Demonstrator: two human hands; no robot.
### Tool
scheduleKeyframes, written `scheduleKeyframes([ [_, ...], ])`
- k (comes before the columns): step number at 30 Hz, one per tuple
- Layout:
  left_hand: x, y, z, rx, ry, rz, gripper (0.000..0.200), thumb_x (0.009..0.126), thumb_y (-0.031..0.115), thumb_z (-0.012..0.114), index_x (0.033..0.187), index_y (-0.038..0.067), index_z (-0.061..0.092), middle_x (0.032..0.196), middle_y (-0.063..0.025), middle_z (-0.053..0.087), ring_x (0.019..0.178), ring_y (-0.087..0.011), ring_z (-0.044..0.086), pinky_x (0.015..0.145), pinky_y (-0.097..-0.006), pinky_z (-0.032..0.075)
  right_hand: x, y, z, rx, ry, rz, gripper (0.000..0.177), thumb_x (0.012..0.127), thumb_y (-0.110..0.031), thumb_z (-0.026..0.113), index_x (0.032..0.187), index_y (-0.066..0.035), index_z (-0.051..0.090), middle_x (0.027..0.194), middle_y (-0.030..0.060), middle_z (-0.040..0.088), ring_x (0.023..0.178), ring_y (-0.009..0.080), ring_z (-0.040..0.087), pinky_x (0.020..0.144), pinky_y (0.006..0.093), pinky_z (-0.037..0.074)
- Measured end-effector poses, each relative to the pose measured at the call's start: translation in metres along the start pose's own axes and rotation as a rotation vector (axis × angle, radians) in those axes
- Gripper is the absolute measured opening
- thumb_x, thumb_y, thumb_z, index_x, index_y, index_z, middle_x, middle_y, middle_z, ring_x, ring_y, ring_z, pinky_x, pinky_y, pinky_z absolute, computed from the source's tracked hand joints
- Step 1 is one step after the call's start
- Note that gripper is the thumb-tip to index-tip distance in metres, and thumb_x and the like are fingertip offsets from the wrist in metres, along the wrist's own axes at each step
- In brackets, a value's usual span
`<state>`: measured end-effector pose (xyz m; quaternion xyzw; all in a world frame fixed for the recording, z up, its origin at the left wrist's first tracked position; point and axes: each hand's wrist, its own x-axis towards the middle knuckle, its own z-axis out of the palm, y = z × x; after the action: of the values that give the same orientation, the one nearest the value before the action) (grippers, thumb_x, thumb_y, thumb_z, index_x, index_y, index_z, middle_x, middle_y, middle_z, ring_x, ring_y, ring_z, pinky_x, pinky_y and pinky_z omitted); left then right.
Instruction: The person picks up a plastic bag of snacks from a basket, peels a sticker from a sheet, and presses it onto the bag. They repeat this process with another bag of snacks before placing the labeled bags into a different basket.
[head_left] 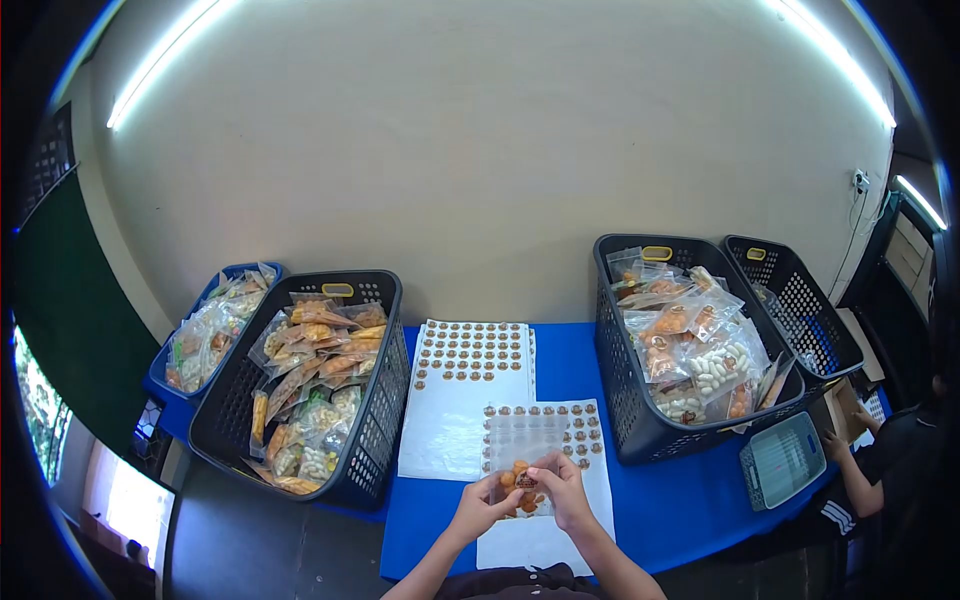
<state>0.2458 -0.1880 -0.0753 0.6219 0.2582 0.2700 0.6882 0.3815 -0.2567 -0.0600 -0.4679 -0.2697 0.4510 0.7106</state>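
Observation:
Near the table's front edge, my left hand (477, 514) is closed on the left side of a clear plastic bag of round orange-brown snacks (509, 479). My right hand (563, 493) grips the bag's right side, its thumb and fingers close to a small dark round sticker (525, 481) on the front. Whether the thumb touches the sticker is too small to tell. Under the bag lies a white sticker sheet (543, 545) with rows of round brown stickers. A second stack of sticker sheets (450, 430) lies behind it to the left.
Large dark baskets of packed snack bags stand left (375, 400) and right (625, 420) on the blue table (430, 540). Further out are a blue basket (165, 375), another dark basket (838, 345) and a greenish basket (757, 480). A person's arm (858, 480) handles a cardboard box (845, 410) at right.

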Motion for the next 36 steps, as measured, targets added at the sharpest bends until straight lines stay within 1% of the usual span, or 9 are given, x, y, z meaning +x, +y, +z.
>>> scheduleKeyframes([
  [5, 0.001, 0.001, -0.008, 0.107, 0.006, 0.016, 0.034, 0.081, 0.018, 0.062, 0.106, -0.003, 0.054, 0.083, -0.0047, 0.061, 0.072, -0.0064, 0.056, 0.06, -0.0201, 0.047, 0.003, 0.007, -0.004, -0.014, -0.023, 0.012, 0.012, 0.082, -0.014, 0.059, 0.081, -0.005, 0.053, 0.079, 0.0026, 0.058, 0.073, 0.0066, 0.054, 0.066, 0.0209, 0.043],
  [8, 0.008, -0.008, -0.007, -0.05, 0.061, -0.03, 0.032, 0.082, 0.02, 0.06, 0.103, -0.003, 0.056, 0.083, -0.0047, 0.061, 0.073, -0.006, 0.056, 0.061, -0.0188, 0.046, -0.001, 0.001, 0.004, -0.023, -0.018, -0.026, 0.012, 0.083, -0.015, 0.059, 0.084, -0.004, 0.053, 0.079, 0.0021, 0.058, 0.075, 0.0069, 0.054, 0.068, 0.0207, 0.043],
  [14, 0.015, -0.004, 0.008, -0.052, 0.111, 0.005, 0.031, 0.084, 0.026, 0.059, 0.098, -0.002, 0.059, 0.078, -0.0022, 0.061, 0.065, -0.004, 0.053, 0.056, -0.0172, 0.043, -0.007, -0.003, 0.005, -0.09, 0.055, -0.078, 0.012, 0.083, -0.014, 0.059, 0.083, -0.003, 0.054, 0.079, 0.0025, 0.058, 0.076, 0.0075, 0.055, 0.067, 0.0204, 0.042],
  [17, 0.016, 0.0, 0.003, 0.161, 0.017, -0.056, 0.032, 0.084, 0.028, 0.059, 0.098, -0.002, 0.06, 0.078, -0.0019, 0.061, 0.061, -0.0033, 0.051, 0.052, -0.017, 0.041, -0.004, 0.006, -0.006, -0.002, 0.075, -0.09, 0.01, 0.084, -0.013, 0.057, 0.082, -0.003, 0.053, 0.078, 0.0033, 0.058, 0.075, 0.0081, 0.055, 0.068, 0.0212, 0.043],
  [20, 0.014, 0.004, 0.007, 0.068, 0.016, -0.079, 0.034, 0.084, 0.028, 0.059, 0.102, 0.0, 0.059, 0.078, -0.002, 0.062, 0.059, -0.0027, 0.05, 0.049, -0.0165, 0.04, -0.002, 0.008, -0.011, 0.093, 0.047, -0.016, 0.01, 0.084, -0.013, 0.057, 0.082, -0.004, 0.052, 0.08, 0.0038, 0.058, 0.074, 0.0086, 0.055, 0.068, 0.0218, 0.044],
  [23, 0.012, -0.002, 0.008, -0.053, 0.042, -0.147, 0.035, 0.084, 0.027, 0.06, 0.106, 0.0, 0.057, 0.08, -0.0016, 0.062, 0.062, -0.003, 0.053, 0.051, -0.0166, 0.041, 0.002, 0.008, -0.01, 0.113, 0.074, 0.022, 0.011, 0.084, -0.014, 0.057, 0.086, -0.004, 0.052, 0.082, 0.0037, 0.058, 0.076, 0.0089, 0.055, 0.07, 0.0226, 0.044],
  [26, 0.01, 0.01, 0.009, -0.015, 0.037, -0.103, 0.036, 0.083, 0.024, 0.06, 0.11, -0.001, 0.055, 0.085, -0.0023, 0.062, 0.067, -0.0049, 0.056, 0.054, -0.0167, 0.044, 0.002, 0.007, -0.009, 0.108, 0.047, -0.001, 0.014, 0.083, -0.011, 0.059, 0.092, -0.003, 0.053, 0.085, 0.0036, 0.058, 0.079, 0.01, 0.056, 0.074, 0.0233, 0.044],
  [29, 0.012, 0.006, 0.003, -0.102, 0.032, -0.173, 0.037, 0.083, 0.02, 0.06, 0.111, -0.002, 0.053, 0.09, -0.0043, 0.062, 0.075, -0.0071, 0.059, 0.061, -0.018, 0.047, -0.002, -0.003, -0.002, -0.047, -0.013, -0.045, 0.019, 0.081, -0.007, 0.06, 0.098, -0.001, 0.053, 0.089, 0.0045, 0.06, 0.083, 0.0108, 0.057, 0.076, 0.0239, 0.044],
  [36, 0.012, 0.009, 0.002, -0.2, -0.002, -0.158, 0.034, 0.084, 0.019, 0.059, 0.11, -0.002, 0.054, 0.094, -0.0062, 0.061, 0.081, -0.0086, 0.058, 0.068, -0.02, 0.047, 0.0, -0.004, -0.017, -0.083, -0.094, 0.002, 0.027, 0.08, -0.004, 0.061, 0.105, 0.002, 0.053, 0.094, 0.0063, 0.06, 0.087, 0.0108, 0.056, 0.079, 0.0238, 0.043],
])
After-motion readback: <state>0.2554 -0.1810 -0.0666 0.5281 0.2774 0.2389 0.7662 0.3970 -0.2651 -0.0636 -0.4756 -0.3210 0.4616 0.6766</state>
